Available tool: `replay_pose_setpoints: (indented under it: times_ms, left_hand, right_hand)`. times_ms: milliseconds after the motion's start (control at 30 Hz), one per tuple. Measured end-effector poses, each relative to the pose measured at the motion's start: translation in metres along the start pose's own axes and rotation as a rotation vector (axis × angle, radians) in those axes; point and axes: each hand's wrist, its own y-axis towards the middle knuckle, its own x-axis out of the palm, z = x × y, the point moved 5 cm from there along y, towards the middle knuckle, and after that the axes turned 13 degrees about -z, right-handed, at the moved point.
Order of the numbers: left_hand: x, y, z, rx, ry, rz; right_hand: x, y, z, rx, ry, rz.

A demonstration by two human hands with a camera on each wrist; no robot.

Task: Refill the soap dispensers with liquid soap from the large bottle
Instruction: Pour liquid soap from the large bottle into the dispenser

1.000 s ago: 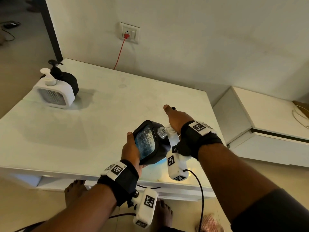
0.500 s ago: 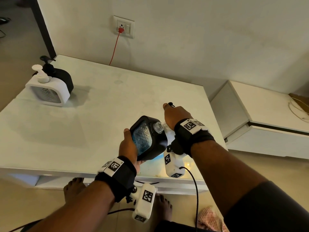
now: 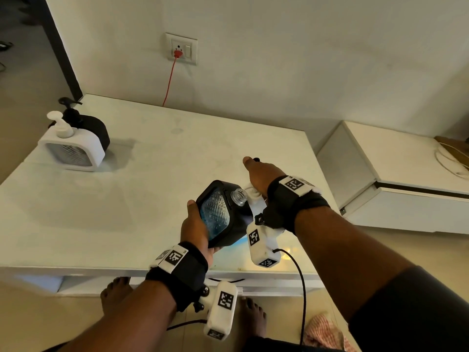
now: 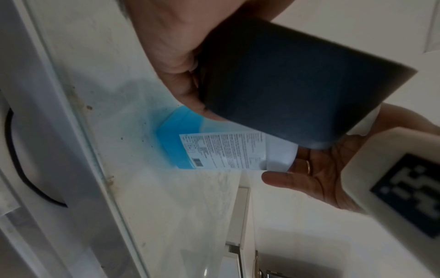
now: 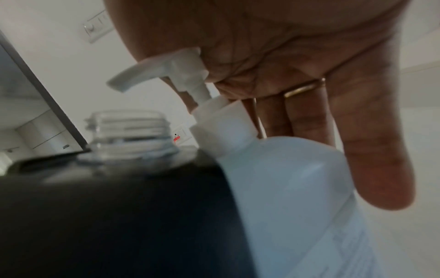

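Observation:
My left hand grips a black soap dispenser and holds it tilted above the table's near edge. Blue liquid shows behind its textured window. Its clear threaded neck is uncapped and sits right beside the white pump head of the large white bottle. My right hand lies over that pump with its palm on the head and its fingers straight. The bottle stands on the table, its label and blue liquid visible below the dispenser. A small black piece shows past my right thumb.
A white pump dispenser and a black one stand at the white table's far left. A red cord hangs from a wall socket. A low white cabinet stands at the right. A pink cloth lies on the floor.
Both hands keep the same hold and pose. Only the head view has drifted slightly.

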Motion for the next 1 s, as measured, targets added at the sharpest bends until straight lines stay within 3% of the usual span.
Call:
replay_pose_setpoints:
  times_ms: [100,200,333,567,867,1000]
  left_hand:
    - [0.0,0.0,0.0,0.0,-0.001,-0.003]
    - [0.0,0.001,-0.001,0.0,0.004,-0.006]
    - [0.0,0.002,-0.001,-0.003,0.004,-0.009]
    - [0.0,0.002,-0.001,-0.003,-0.013,-0.008]
    - [-0.001,0.002,0.001,-0.01,-0.013,-0.024]
    - [-0.001,0.003,0.001,-0.012,-0.018,-0.016]
  right_hand:
    - [-0.003,0.002,0.001,0.021,-0.055,0.086]
    - [0.0,0.009,0.0,0.029,-0.16,0.071]
    - [-0.001,0.009,0.008,0.008,-0.071,0.156]
    - [-0.001,0.019,0.014,0.093,-0.03,0.172]
    - [-0.008,-0.016,-0.006,0.005,0.045,-0.06]
    - [-0.004,-0.013,-0.009,-0.006,0.038,-0.05]
